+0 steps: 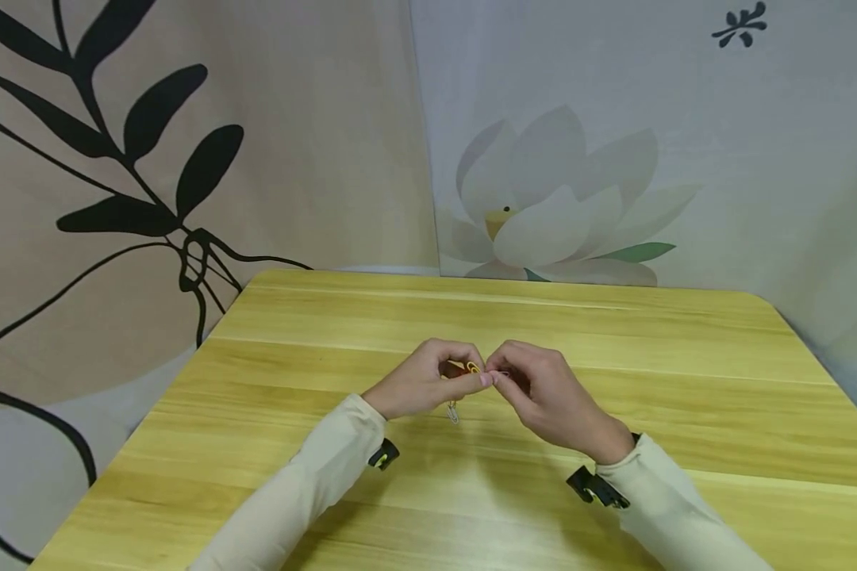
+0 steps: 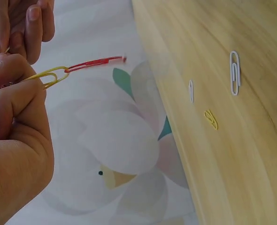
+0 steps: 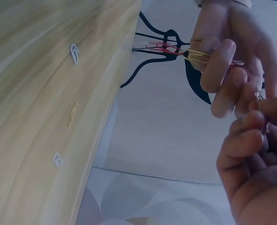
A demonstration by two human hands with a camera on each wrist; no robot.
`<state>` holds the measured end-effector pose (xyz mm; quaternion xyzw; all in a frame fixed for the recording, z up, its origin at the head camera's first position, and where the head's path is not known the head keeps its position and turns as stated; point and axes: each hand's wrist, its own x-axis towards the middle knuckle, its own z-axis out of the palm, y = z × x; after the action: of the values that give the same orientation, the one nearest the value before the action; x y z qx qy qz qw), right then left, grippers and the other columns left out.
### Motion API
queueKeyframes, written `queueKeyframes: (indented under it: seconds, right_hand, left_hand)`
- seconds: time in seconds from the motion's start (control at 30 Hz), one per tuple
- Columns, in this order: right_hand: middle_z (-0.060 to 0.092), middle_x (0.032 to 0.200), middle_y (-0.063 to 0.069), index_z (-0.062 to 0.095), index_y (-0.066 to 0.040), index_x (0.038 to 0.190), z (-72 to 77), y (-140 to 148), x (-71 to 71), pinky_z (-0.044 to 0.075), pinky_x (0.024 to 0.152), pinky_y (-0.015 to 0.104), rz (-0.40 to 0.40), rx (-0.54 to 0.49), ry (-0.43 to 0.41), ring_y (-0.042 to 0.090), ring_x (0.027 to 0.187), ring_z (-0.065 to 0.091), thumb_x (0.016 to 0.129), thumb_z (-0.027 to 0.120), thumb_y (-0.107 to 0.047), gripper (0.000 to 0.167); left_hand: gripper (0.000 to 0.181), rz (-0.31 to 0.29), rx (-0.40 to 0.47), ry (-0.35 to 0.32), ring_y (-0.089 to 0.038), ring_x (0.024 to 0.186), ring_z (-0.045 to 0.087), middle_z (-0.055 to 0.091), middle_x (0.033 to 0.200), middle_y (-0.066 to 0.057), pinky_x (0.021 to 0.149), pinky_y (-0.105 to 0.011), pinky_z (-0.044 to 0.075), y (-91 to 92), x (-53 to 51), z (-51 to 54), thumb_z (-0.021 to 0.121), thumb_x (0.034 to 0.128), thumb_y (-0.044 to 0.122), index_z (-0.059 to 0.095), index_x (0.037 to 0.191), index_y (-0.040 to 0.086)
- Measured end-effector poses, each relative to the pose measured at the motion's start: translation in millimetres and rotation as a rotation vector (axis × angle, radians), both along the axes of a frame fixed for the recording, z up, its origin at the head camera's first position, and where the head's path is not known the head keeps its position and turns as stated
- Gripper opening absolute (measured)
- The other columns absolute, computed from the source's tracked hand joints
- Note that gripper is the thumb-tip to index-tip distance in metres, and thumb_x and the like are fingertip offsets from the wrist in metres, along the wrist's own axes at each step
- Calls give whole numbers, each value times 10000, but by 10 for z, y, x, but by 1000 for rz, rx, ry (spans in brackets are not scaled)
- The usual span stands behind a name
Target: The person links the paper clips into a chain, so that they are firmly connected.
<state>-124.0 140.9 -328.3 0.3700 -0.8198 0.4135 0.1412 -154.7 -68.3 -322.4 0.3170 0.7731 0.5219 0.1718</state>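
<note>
Above the table, the left hand [image 1: 428, 382] grips a chain of paper clips. A yellow clip [image 1: 474, 367] shows at its fingers, and a pale clip [image 1: 453, 412] hangs below them. In the left wrist view the yellow clip [image 2: 56, 74] is linked to a red clip [image 2: 92, 63] that sticks out from the left hand [image 2: 23, 154]. Fingertips nearly touching the left thumb, the right hand [image 1: 553, 396] pinches a small pale clip, mostly hidden. From the right wrist view, the right hand [image 3: 253, 173] covers most of what it pinches.
On the wooden table [image 1: 614, 341], the wrist views show loose clips: a large white one [image 2: 235, 73], a small white one [image 2: 191, 91] and a yellow one [image 2: 211, 119]. None is discernible in the head view. Behind stands a cloth [image 1: 343, 143] with leaf and flower prints.
</note>
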Motion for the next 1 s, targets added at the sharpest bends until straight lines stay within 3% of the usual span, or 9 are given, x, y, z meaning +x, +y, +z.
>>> queueKeyframes:
  seconds: [0.07, 0.27, 0.43, 0.6, 1.0]
  right_hand:
    - [539, 719, -46, 650, -129, 886, 13, -2, -3, 365, 474, 178, 4, -7, 5, -16, 551, 370, 955, 611, 31, 179]
    - [642, 793, -52, 734, -152, 947, 101, -7, -12, 418, 510, 192, -9, -55, 10, -1, 571, 421, 952, 642, -8, 170]
    - [716, 853, -9, 762, -114, 1018, 171, -18, -21, 481, 544, 204, 21, -87, -14, 9, 586, 492, 948, 645, 1, 179]
    - [727, 837, 15, 733, -89, 1009, 191, -27, -27, 446, 482, 207, 24, -119, -101, 15, 518, 484, 945, 643, 7, 146]
    - [676, 782, 32, 715, -77, 991, 146, -13, -87, 422, 457, 239, 13, -164, -226, 106, 506, 497, 967, 627, -27, 104]
  left_hand:
    - [170, -8, 9, -26, -124, 582, 456, 494, 720, 3, 586, -242, 403, -7, 3, 14, 591, 1000, 252, 676, 945, 115]
    - [166, -40, 49, -71, -129, 560, 432, 568, 821, -2, 548, -248, 393, -27, -8, 61, 561, 1030, 210, 647, 981, 77]
    - [178, -44, 62, -24, -125, 585, 450, 578, 811, -11, 564, -249, 408, -62, -23, 79, 554, 1033, 186, 657, 953, 65]
    - [216, -34, 62, 25, -122, 626, 493, 616, 829, -30, 591, -247, 452, -88, -31, 68, 545, 1034, 163, 676, 926, 28]
    - [234, -14, 95, 29, -107, 629, 499, 589, 766, -21, 594, -219, 453, -106, -30, 49, 512, 1036, 119, 677, 914, 7]
